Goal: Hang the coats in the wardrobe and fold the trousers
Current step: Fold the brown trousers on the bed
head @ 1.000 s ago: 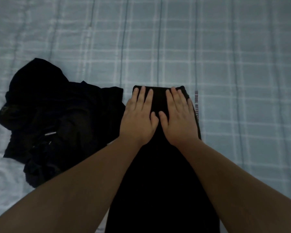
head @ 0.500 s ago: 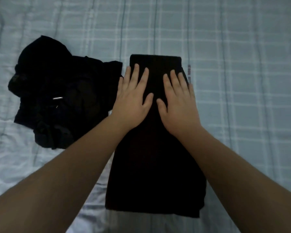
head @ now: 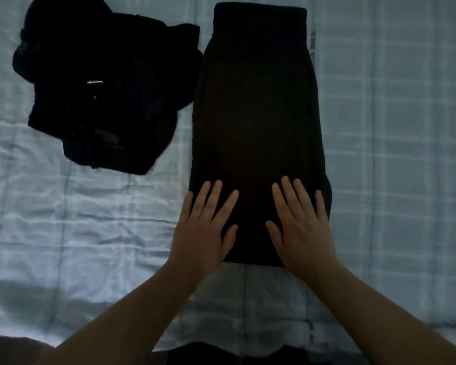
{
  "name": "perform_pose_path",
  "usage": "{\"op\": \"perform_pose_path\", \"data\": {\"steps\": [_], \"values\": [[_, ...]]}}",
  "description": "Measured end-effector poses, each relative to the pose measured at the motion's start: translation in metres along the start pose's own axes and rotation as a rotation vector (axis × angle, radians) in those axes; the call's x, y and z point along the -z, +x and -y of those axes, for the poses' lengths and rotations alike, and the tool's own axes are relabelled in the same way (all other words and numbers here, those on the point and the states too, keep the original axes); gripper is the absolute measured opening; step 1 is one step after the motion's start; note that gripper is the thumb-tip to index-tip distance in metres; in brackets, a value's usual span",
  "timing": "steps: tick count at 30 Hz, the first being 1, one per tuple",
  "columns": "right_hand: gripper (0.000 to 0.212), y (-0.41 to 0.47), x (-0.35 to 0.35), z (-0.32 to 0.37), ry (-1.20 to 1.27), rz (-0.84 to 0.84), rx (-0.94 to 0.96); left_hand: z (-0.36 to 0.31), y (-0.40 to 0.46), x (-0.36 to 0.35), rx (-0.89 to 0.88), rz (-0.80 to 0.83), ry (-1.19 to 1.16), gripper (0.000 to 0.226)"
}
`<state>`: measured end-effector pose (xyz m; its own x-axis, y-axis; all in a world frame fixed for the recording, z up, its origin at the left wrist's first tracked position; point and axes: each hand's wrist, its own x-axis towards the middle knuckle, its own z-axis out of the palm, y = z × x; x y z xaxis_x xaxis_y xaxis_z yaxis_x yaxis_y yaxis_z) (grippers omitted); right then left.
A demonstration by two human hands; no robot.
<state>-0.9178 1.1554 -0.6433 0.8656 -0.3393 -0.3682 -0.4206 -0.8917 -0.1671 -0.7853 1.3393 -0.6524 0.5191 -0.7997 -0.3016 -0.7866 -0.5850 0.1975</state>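
Black trousers (head: 256,101) lie folded into a long flat strip on the bed, running away from me. My left hand (head: 203,230) presses flat on the near left corner of the strip, fingers straight and spread. My right hand (head: 300,227) presses flat on the near right corner the same way. Neither hand grips the cloth.
A crumpled pile of black clothing (head: 103,88) with a small metal part lies to the left of the trousers. Everything rests on a pale blue checked bedsheet (head: 392,154). The bed's near edge (head: 63,320) runs along the bottom, dark below it.
Both hands have slid along the trousers from the far end down to the near end, staying flat on the cloth. The view has tilted down toward the bed's edge.
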Motion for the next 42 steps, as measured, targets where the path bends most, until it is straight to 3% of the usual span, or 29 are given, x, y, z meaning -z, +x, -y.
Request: {"op": "perform_pose_path", "data": {"steps": [5, 10, 14, 16, 21, 26, 31, 35, 38, 42], "values": [[0.069, 0.011, -0.024, -0.004, -0.046, -0.028, -0.018, -0.004, 0.006, -0.011, 0.015, -0.013, 0.011, 0.066], [0.068, 0.004, -0.004, -0.003, -0.013, -0.092, 0.022, -0.002, 0.001, 0.002, -0.008, -0.037, -0.015, 0.065], [0.063, -0.033, 0.006, -0.005, -0.027, -0.220, 0.398, 0.011, -0.022, 0.012, -0.303, -0.132, -0.023, 0.063], [0.065, -0.049, -0.005, -0.016, -0.107, -0.128, 0.526, 0.024, -0.035, 0.007, -0.451, -0.067, 0.018, 0.063], [0.074, -0.041, -0.018, -0.042, -0.153, 0.102, 0.468, 0.057, -0.030, -0.003, -0.524, 0.129, 0.111, 0.066], [0.093, -0.032, -0.019, -0.042, -0.107, 0.154, 0.435, 0.061, -0.018, 0.002, -0.509, 0.237, 0.063, 0.074], [0.108, -0.036, -0.002, -0.045, -0.009, 0.173, 0.431, 0.058, -0.026, 0.024, -0.494, 0.222, -0.072, 0.080], [0.112, -0.050, 0.030, -0.040, 0.016, 0.168, 0.444, 0.047, -0.040, 0.059, -0.502, 0.178, -0.159, 0.081], [0.114, -0.068, 0.078, -0.038, 0.081, 0.224, 0.476, 0.041, -0.054, 0.104, -0.501, 0.234, -0.243, 0.081], [0.101, -0.107, 0.153, -0.031, 0.370, 0.294, 0.462, 0.037, -0.086, 0.169, -0.478, 0.255, -0.290, 0.081]]}}
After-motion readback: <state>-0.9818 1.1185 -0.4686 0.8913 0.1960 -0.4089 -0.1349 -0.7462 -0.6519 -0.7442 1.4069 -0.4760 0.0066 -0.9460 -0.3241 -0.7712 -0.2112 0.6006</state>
